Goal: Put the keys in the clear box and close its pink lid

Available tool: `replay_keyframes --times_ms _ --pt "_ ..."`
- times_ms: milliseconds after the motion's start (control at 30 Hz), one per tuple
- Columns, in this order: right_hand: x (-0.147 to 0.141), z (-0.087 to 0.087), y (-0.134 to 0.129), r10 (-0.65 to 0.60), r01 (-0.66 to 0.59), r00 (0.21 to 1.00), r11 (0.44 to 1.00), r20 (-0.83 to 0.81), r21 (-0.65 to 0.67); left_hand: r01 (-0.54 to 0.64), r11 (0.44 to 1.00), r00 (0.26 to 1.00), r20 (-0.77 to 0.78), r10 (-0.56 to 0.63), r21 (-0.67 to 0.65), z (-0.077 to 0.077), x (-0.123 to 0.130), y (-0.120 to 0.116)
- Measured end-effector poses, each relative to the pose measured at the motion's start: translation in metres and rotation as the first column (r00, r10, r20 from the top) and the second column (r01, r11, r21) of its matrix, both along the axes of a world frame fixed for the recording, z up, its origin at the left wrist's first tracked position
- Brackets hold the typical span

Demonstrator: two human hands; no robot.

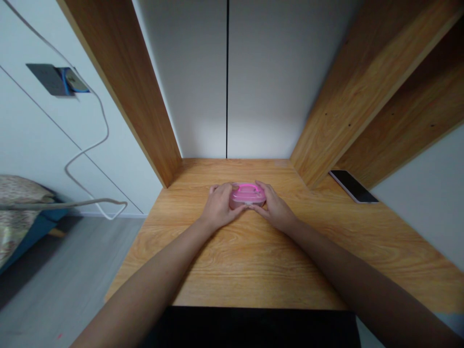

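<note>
A small pink box with a see-through lid and a pink handle rests on the wooden desk, near its middle. My left hand wraps round the box's left end, with the thumb at the front edge. Round the right end curl the fingers of my right hand, its thumb also at the front. Both thumb tips meet close to the front middle of the box. The lid looks closed.
A phone lies at the desk's right side, beside a wooden post. Another wooden panel stands at the back left. A white cable hangs from a wall socket at the left, over a bed corner.
</note>
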State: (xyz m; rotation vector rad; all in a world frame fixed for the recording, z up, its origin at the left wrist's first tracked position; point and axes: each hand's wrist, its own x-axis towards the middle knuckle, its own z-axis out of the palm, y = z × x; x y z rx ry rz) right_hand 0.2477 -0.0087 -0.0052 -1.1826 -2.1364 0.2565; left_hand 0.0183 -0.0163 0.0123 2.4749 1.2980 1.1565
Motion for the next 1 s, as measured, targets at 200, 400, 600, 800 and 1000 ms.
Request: replay_keyframes --times_ms 200,400,600,800,1000 --pt "-0.002 0.003 -0.003 -0.029 0.028 0.998 1.000 0.057 0.012 -0.013 1.000 1.000 -0.025 0.013 0.018 0.001 0.001 0.000" --pt "-0.001 -0.002 -0.001 -0.047 0.046 0.997 0.999 0.056 0.015 -0.016 0.999 0.999 -0.037 0.017 0.036 0.000 0.000 0.000" --pt "0.001 -0.001 0.001 0.001 -0.001 1.000 1.000 -0.023 -0.006 -0.007 0.999 1.000 -0.008 0.007 0.043 -0.004 0.000 0.002" --pt "0.008 0.006 0.005 0.083 -0.087 0.990 0.996 -0.112 -0.035 0.033 0.999 0.999 0.019 -0.033 0.022 -0.004 -0.006 0.005" --pt "0.010 0.009 0.004 0.096 -0.102 0.988 0.994 -0.124 -0.045 0.085 0.996 0.996 -0.004 -0.085 0.014 -0.003 -0.011 0.009"
